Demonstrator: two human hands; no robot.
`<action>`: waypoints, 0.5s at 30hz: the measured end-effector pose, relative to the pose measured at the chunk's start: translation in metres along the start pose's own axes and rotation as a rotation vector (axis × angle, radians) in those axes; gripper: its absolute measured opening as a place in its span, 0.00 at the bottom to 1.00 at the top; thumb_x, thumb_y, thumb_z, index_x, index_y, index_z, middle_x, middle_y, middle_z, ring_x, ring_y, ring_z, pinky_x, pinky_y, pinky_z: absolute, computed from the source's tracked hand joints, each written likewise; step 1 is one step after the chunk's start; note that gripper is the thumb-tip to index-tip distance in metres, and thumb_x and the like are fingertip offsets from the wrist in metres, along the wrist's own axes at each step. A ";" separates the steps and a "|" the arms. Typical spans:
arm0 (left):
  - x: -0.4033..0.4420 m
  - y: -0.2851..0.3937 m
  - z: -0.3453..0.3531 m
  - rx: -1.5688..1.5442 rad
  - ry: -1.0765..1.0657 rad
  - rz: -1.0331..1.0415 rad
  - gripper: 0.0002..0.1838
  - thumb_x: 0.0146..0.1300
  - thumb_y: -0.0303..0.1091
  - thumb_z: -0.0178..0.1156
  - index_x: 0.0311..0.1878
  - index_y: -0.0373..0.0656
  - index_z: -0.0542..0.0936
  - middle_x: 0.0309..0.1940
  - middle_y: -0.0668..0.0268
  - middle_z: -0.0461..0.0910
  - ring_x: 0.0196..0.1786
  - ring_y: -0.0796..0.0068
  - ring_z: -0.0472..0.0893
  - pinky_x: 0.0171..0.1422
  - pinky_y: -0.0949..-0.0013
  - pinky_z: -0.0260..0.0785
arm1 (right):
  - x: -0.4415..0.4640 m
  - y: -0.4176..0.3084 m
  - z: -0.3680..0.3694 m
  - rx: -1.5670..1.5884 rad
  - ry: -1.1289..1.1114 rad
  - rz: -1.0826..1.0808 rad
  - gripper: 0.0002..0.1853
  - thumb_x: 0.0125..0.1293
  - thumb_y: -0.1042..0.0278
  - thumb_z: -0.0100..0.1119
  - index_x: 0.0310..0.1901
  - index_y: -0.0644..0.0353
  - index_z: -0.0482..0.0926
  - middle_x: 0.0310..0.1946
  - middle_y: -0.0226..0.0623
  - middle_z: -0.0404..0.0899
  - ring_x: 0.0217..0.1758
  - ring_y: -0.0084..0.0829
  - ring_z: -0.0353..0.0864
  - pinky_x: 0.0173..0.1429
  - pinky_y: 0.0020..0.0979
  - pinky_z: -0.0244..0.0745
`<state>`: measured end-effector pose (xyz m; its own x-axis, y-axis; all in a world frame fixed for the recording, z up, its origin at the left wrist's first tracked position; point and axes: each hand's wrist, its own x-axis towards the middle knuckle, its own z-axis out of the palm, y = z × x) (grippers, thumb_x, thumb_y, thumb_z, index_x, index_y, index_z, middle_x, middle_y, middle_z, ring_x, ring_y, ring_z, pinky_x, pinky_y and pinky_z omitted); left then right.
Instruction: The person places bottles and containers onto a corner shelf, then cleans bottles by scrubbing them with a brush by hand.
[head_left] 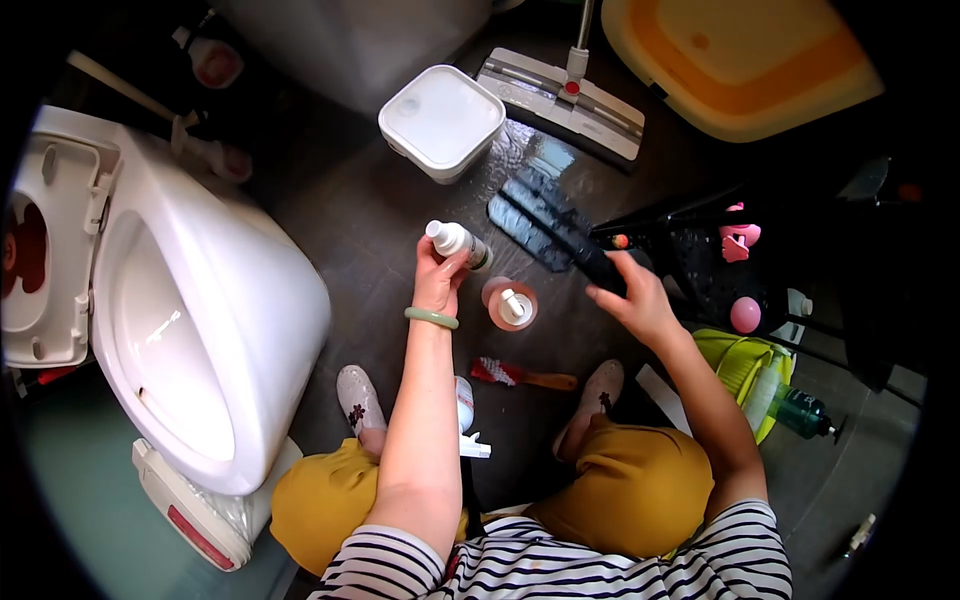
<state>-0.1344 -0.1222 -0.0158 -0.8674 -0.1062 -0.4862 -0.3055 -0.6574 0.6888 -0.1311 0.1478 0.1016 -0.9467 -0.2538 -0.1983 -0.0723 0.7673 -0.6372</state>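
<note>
My left hand is closed around a white bottle with a white cap, tilted above the floor. My right hand grips the handle of a black flat-headed tool; its broad, wet-looking head has a groove along it, and I cannot make out its exact kind. Between my hands stands a pinkish pump bottle with a white top. Nearer my feet lies a red scrubbing brush with pale bristles and a wooden handle. A white spray bottle is partly hidden beside my left forearm.
At left is a white toilet, with a slim bin below it. A lidded white tub and a flat mop sit ahead on wet floor. A yellow-orange basin, a black rack and a green basket line the right.
</note>
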 end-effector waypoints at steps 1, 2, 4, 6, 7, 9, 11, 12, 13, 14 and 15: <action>0.001 -0.004 0.000 0.004 -0.004 -0.008 0.29 0.49 0.21 0.64 0.54 0.50 0.65 0.48 0.71 0.71 0.49 0.74 0.72 0.51 0.68 0.65 | 0.001 -0.005 -0.003 0.049 0.022 -0.034 0.22 0.52 0.61 0.63 0.46 0.62 0.71 0.34 0.47 0.77 0.38 0.45 0.78 0.41 0.34 0.72; 0.004 -0.007 0.002 0.100 0.022 0.068 0.30 0.48 0.21 0.64 0.55 0.48 0.65 0.48 0.70 0.71 0.50 0.74 0.72 0.51 0.69 0.66 | 0.005 -0.011 -0.004 0.094 0.049 -0.071 0.22 0.52 0.62 0.63 0.46 0.62 0.71 0.33 0.47 0.76 0.37 0.44 0.78 0.41 0.33 0.72; 0.010 -0.013 0.004 0.194 0.040 0.153 0.31 0.46 0.20 0.64 0.55 0.46 0.66 0.48 0.69 0.71 0.50 0.75 0.72 0.51 0.70 0.66 | 0.012 -0.025 0.002 0.142 0.120 -0.198 0.21 0.52 0.62 0.63 0.46 0.63 0.71 0.33 0.46 0.76 0.36 0.41 0.78 0.40 0.31 0.71; 0.015 -0.019 -0.002 0.364 0.008 0.277 0.30 0.44 0.20 0.65 0.54 0.43 0.67 0.47 0.68 0.72 0.50 0.74 0.72 0.53 0.71 0.66 | 0.016 -0.038 0.005 0.173 -0.005 -0.086 0.21 0.50 0.67 0.64 0.46 0.63 0.71 0.31 0.42 0.75 0.34 0.33 0.76 0.41 0.29 0.70; 0.018 -0.019 -0.002 0.298 -0.005 0.286 0.30 0.43 0.19 0.65 0.52 0.44 0.69 0.46 0.68 0.73 0.49 0.74 0.73 0.53 0.71 0.66 | 0.015 -0.035 0.006 0.101 -0.012 -0.098 0.21 0.50 0.66 0.64 0.46 0.63 0.71 0.31 0.43 0.76 0.34 0.36 0.77 0.40 0.30 0.70; 0.010 -0.010 0.006 0.358 0.062 0.299 0.30 0.43 0.19 0.65 0.52 0.44 0.69 0.46 0.68 0.73 0.49 0.74 0.73 0.54 0.71 0.65 | 0.010 -0.016 0.011 0.000 -0.028 -0.082 0.22 0.50 0.63 0.64 0.46 0.62 0.71 0.32 0.45 0.77 0.36 0.40 0.78 0.40 0.31 0.71; 0.006 -0.004 0.010 0.442 0.122 0.344 0.30 0.41 0.17 0.65 0.51 0.45 0.69 0.46 0.68 0.73 0.49 0.75 0.72 0.55 0.71 0.65 | 0.002 -0.002 0.007 -0.018 -0.061 -0.006 0.20 0.52 0.60 0.62 0.45 0.60 0.71 0.35 0.46 0.77 0.39 0.46 0.77 0.41 0.37 0.71; 0.006 -0.004 0.009 0.446 0.122 0.338 0.30 0.41 0.17 0.65 0.51 0.45 0.69 0.46 0.68 0.73 0.49 0.75 0.72 0.55 0.71 0.65 | -0.001 0.004 0.006 0.015 -0.055 0.004 0.21 0.52 0.60 0.63 0.45 0.60 0.71 0.34 0.46 0.77 0.39 0.43 0.78 0.41 0.35 0.71; 0.007 -0.006 0.006 0.460 0.102 0.355 0.30 0.41 0.18 0.65 0.51 0.45 0.69 0.46 0.68 0.73 0.50 0.75 0.72 0.55 0.71 0.65 | -0.003 -0.005 0.002 0.083 -0.056 0.019 0.21 0.52 0.60 0.63 0.46 0.61 0.71 0.34 0.45 0.77 0.38 0.41 0.78 0.41 0.34 0.71; 0.009 -0.008 0.006 0.471 0.078 0.377 0.30 0.41 0.18 0.65 0.51 0.44 0.69 0.46 0.67 0.73 0.50 0.75 0.72 0.55 0.71 0.64 | -0.002 -0.015 -0.001 0.148 -0.051 0.031 0.22 0.52 0.60 0.63 0.46 0.61 0.71 0.33 0.45 0.77 0.38 0.40 0.79 0.41 0.32 0.71; 0.010 -0.010 0.007 0.471 0.063 0.406 0.30 0.40 0.19 0.65 0.51 0.43 0.69 0.47 0.66 0.72 0.51 0.74 0.72 0.56 0.70 0.64 | 0.001 -0.016 0.004 0.186 -0.010 -0.049 0.22 0.52 0.61 0.64 0.46 0.62 0.71 0.33 0.44 0.77 0.37 0.38 0.78 0.40 0.31 0.71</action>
<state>-0.1434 -0.1115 -0.0234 -0.9302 -0.3320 -0.1564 -0.1087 -0.1577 0.9815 -0.1302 0.1327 0.1092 -0.9402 -0.2950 -0.1701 -0.0583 0.6316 -0.7731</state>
